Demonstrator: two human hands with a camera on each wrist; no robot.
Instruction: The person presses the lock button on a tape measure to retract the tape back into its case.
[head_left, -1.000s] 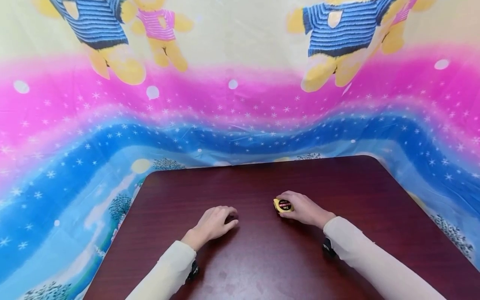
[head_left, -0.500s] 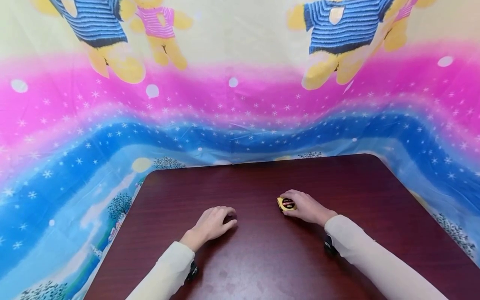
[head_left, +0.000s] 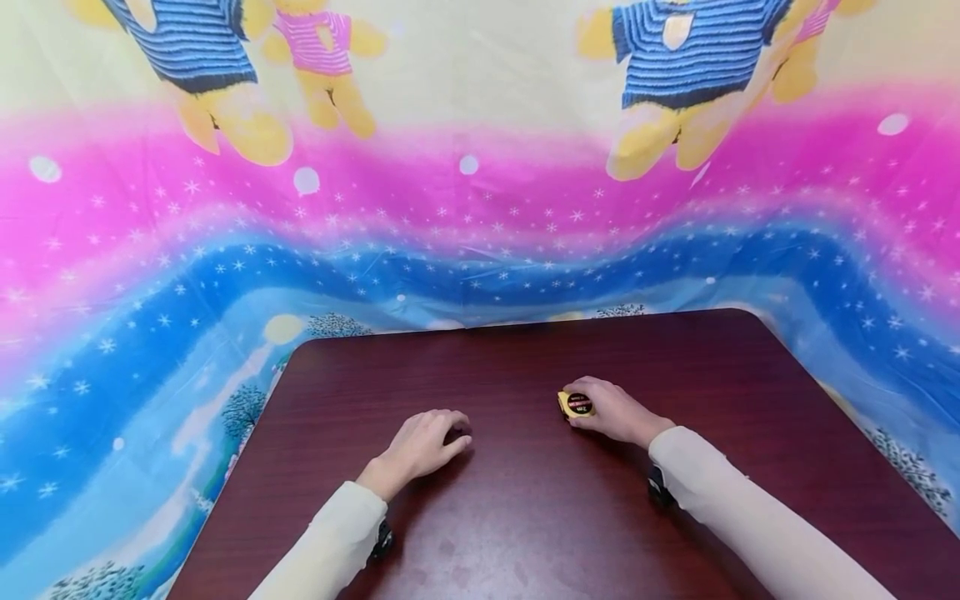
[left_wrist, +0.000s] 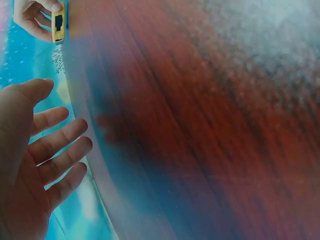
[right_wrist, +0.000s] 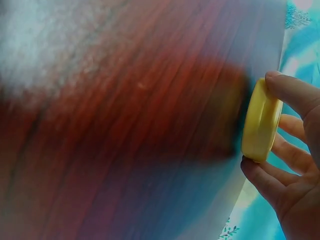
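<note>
Between thumb and fingers, my right hand (head_left: 615, 410) grips a small yellow tape measure (head_left: 578, 405) by its edges. Its upper face carries a round black label with a red band and "2m" on it. The right wrist view shows the plain yellow side of the case (right_wrist: 261, 122), with the thumb at one end and a fingertip at the other. To the left, my left hand (head_left: 422, 443) hovers or rests low at the table, which I cannot tell, holding nothing. Its fingers are loosely bent and spread in the left wrist view, apart from the tape measure.
A glossy dark red-brown table (head_left: 510, 517) with rounded far corners lies under both hands. Behind and beside it hangs a printed cloth (head_left: 465, 225) with bears, snowflakes and pink and blue bands. A dark wrist device (head_left: 658, 487) sits under the right sleeve.
The tape measure and my right hand have shifted slightly to the right. My left hand has moved a little to the left, still holding nothing.
</note>
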